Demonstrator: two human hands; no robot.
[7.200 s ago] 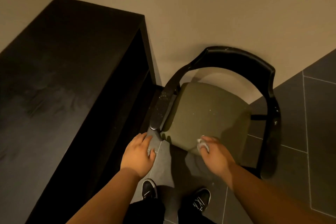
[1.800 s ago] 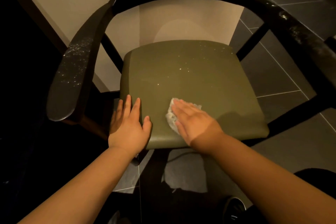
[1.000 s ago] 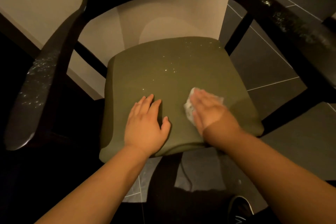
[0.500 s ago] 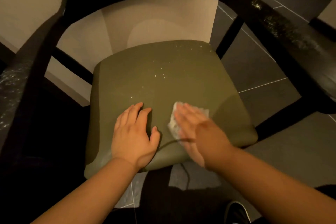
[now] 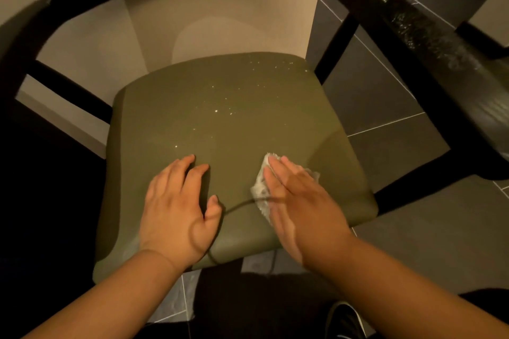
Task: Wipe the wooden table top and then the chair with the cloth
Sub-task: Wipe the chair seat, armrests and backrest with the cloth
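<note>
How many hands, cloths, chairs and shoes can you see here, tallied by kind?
Hands: 2 (left hand, right hand)
Cloth: 1
Chair: 1
Shoe: 1
Total: 5

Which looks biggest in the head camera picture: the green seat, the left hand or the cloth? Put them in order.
1. green seat
2. left hand
3. cloth, though the right hand covers most of it, so its whole size is unsure.
</note>
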